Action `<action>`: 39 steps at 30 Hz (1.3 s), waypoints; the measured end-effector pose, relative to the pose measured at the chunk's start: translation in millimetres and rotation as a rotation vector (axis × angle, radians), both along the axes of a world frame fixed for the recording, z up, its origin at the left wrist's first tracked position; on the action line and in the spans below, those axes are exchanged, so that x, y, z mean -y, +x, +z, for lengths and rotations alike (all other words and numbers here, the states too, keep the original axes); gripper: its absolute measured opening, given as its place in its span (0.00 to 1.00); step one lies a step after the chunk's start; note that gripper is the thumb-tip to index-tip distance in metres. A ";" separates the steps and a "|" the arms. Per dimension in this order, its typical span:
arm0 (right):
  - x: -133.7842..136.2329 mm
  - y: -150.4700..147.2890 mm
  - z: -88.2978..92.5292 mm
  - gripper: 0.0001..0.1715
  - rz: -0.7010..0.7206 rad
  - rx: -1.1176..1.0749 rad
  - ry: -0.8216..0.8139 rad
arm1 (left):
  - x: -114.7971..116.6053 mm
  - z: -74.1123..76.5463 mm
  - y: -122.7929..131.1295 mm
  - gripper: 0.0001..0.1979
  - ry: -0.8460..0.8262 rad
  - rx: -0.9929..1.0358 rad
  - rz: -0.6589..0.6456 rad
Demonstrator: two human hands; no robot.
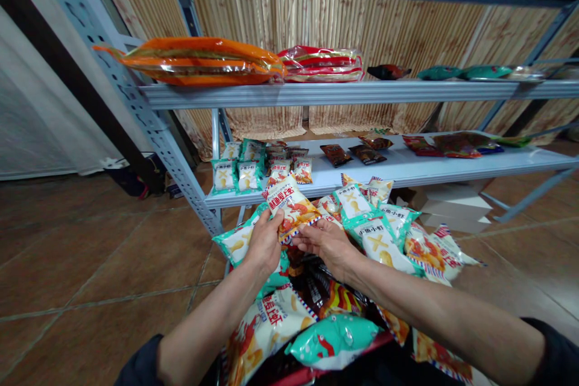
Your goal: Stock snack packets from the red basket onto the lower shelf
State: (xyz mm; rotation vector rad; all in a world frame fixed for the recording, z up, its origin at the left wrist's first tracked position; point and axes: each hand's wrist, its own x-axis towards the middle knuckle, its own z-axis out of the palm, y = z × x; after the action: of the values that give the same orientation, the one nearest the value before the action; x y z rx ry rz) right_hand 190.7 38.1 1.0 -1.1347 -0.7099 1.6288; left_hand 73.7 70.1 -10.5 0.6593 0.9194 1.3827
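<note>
Progress, at a guess: partway, with plenty left. On the lower shelf (357,176), toward the left, already a neat cluster of green-and-white bags (248,175), plus red-and-white bags (303,170) just right of those and some brown packets (335,155) farther right. Right now, one white-and-orange snack bag (292,204) up above the near heap (380,241), on the near side of that cluster, so not on the shelf yet. Gripped at its left side by the left hand (266,241), thumb on top; right hand (328,247) at the near edge with fingers bent, can't tell whether pinching or just steadying. Still loads in the heap, so probably nowhere near done.
</note>
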 end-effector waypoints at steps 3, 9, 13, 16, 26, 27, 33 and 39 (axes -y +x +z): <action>-0.5 0.0 -1.8 0.10 0.000 0.010 0.036 | -0.7 -0.2 -3.7 0.14 -0.005 -0.003 0.015; -3.6 5.4 -7.7 0.18 -0.012 0.030 0.133 | -0.6 -1.0 -8.0 0.14 -0.010 -0.012 0.023; -2.9 7.9 -9.0 0.19 -0.007 0.042 0.143 | 0.1 -1.3 -11.2 0.14 -0.016 -0.021 0.008; -3.6 10.4 -8.3 0.19 -0.009 0.042 0.140 | 1.7 -0.5 -14.6 0.16 -0.012 -0.017 -0.035; -9.6 13.5 -7.5 0.15 0.058 0.130 0.151 | 5.6 2.0 -19.5 0.18 0.084 -0.045 -0.168; -9.8 12.9 -7.5 0.14 0.051 0.137 0.146 | 5.6 1.6 -19.2 0.19 0.075 -0.066 -0.164; -10.9 12.4 -5.1 0.16 0.021 0.175 0.208 | 4.0 -3.4 -20.7 0.19 0.041 -0.115 -0.158; -20.4 15.9 0.5 0.17 0.069 0.045 0.208 | 6.3 -9.4 -22.9 0.20 0.095 -0.147 -0.265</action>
State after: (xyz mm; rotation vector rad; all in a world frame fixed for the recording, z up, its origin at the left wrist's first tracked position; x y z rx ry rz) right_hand 206.6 58.5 1.5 -1.0087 -0.9344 1.5493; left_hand 50.8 63.8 -20.0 0.9312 0.8506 1.1575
